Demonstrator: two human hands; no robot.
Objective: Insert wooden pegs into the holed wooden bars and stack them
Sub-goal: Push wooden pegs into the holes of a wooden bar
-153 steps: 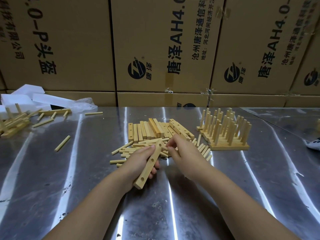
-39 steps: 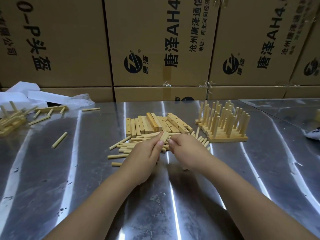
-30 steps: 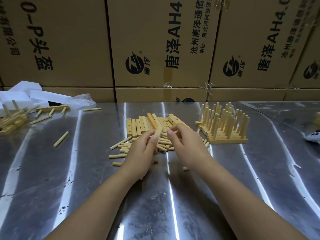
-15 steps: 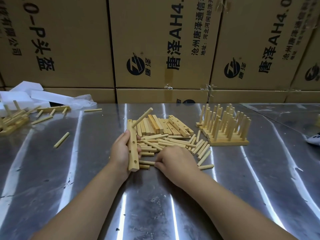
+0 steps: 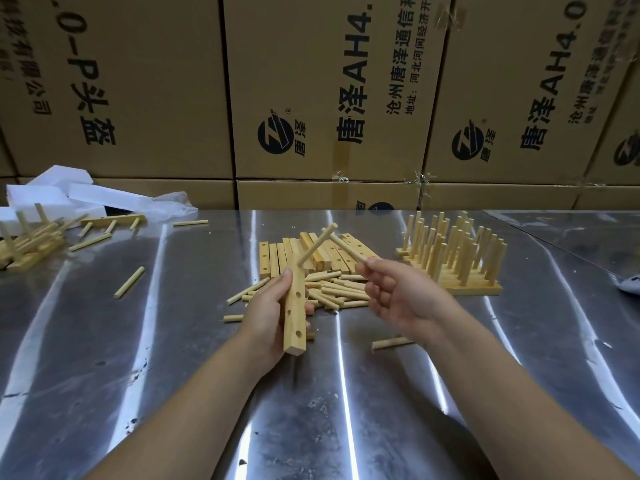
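Left hand (image 5: 268, 313) grips holed wooden bar (image 5: 295, 317) above steel table (image 5: 173, 341), one inserted peg (image 5: 317, 244) slanting from its far end. Right hand (image 5: 401, 299) pinches second peg (image 5: 346, 248) at fingertips, other fingers loose. Loose pegs (image 5: 332, 289) just behind.

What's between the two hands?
In the head view, a heap of loose pegs lies on the table between the left hand, holding a bar, and the right hand, pinching a peg.

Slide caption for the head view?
Left hand grips a holed bar with one peg in; right hand pinches a second peg.
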